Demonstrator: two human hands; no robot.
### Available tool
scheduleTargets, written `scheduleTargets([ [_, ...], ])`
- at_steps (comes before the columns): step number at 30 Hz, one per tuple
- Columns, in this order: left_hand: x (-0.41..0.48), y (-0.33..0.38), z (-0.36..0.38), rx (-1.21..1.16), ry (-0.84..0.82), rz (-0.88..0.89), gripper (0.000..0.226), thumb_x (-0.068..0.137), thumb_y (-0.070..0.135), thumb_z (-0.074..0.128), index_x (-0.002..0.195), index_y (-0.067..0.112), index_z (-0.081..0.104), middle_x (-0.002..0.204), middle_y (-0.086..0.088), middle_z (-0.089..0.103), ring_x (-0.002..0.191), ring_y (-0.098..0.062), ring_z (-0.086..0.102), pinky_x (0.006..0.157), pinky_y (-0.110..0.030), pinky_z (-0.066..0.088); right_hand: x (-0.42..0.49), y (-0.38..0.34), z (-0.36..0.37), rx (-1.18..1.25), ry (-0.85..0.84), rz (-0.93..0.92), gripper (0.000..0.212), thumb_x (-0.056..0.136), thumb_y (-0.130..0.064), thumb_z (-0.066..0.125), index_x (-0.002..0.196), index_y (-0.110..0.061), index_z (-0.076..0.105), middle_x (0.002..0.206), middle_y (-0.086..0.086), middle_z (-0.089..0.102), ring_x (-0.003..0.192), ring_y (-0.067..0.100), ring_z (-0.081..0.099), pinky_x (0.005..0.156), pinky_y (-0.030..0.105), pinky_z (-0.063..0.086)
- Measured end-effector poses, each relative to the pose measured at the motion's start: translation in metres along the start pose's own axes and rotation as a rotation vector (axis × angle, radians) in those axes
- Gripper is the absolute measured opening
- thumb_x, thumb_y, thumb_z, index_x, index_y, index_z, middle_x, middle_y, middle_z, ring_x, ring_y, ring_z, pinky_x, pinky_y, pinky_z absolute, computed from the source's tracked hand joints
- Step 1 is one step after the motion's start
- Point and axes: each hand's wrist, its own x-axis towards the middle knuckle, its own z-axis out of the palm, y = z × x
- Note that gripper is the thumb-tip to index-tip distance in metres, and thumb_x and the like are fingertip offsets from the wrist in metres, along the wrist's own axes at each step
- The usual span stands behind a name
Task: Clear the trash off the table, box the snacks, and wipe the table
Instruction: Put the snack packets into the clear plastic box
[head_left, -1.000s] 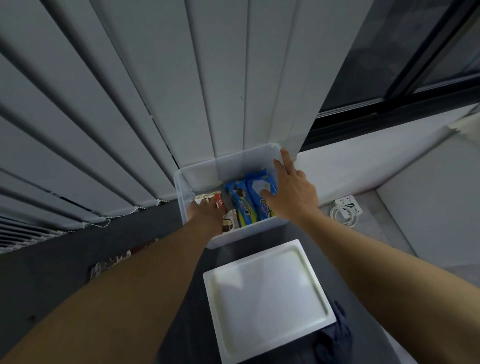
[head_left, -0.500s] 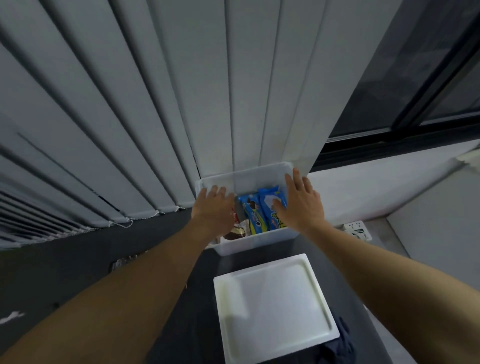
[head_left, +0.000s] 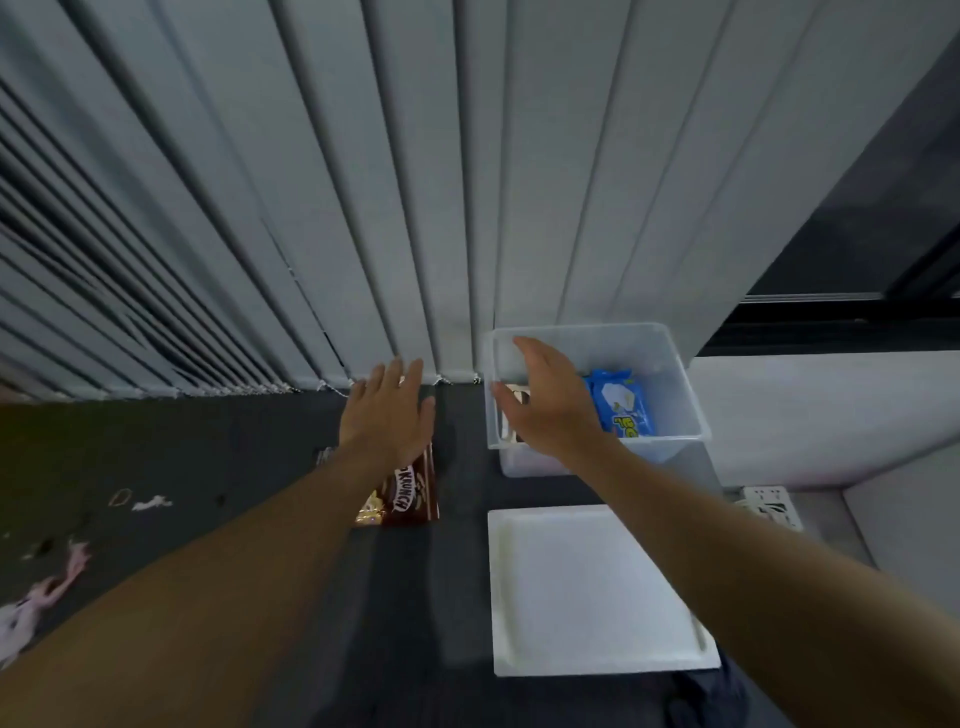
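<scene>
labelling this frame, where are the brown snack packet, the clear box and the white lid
brown snack packet (head_left: 410, 493): head view, printed front
clear box (head_left: 672, 395): head view, right wall
white lid (head_left: 587, 587): head view, flat middle

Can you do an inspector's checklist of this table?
Surface: dark table, littered at left.
Job's things: clear box holding a blue packet; brown packet outside it; white lid lying near the box; dark cloth at the near edge.
Clutter: pale scraps, left.
Hands: left hand open over the brown packet; right hand open over the box.
Cables: white power strip, off to the right.
Surroundings: grey blinds, dark window.
</scene>
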Motion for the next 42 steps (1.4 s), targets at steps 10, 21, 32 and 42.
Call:
scheduleTargets([
  [10,-0.045,-0.101,0.03,-0.037,-0.133,-0.263,0.066,0.104,0.044,0.031,0.161,0.019,0.009,0.167,-0.013,0.012,0.153,-0.035,0.012,0.123,-0.047,0.015,-0.005,-0.083,0.084,-0.022,-0.208,-0.171,0.061,0.093,-0.024,0.061,0.148,-0.012,0.038,0.148,0.007,0.044,0.137,0.022,0.04,0.114,0.037,0.036],
  [21,-0.051,-0.158,0.084,-0.311,-0.382,-0.341,0.065,0.099,0.052,0.031,0.158,0.037,0.008,0.155,-0.02,0.034,0.137,-0.041,0.042,0.112,-0.051,0.037,-0.028,-0.053,0.166,-0.197,-0.698,0.31,0.071,0.091,-0.045,0.055,0.153,-0.033,0.024,0.158,0.021,0.022,0.146,0.04,0.02,0.117,0.05,0.029],
  [32,-0.047,-0.161,0.074,-0.522,-0.201,-0.272,0.047,0.092,0.015,0.061,0.138,0.014,0.053,0.108,-0.001,0.045,0.105,-0.026,0.056,0.098,-0.033,0.045,-0.015,-0.081,0.178,-0.003,-0.578,0.339,0.055,0.081,0.004,0.053,0.13,-0.019,0.06,0.121,0.017,0.054,0.102,0.033,0.061,0.087,0.036,0.055],
  [42,-0.045,-0.129,0.016,-0.619,0.081,-0.264,0.049,0.092,0.02,0.059,0.14,0.019,0.049,0.117,-0.004,0.047,0.108,-0.03,0.058,0.104,-0.043,0.046,0.019,-0.105,0.101,0.117,-0.218,0.155,0.05,0.092,0.002,0.05,0.139,-0.012,0.05,0.132,0.012,0.053,0.125,0.025,0.049,0.107,0.031,0.038],
])
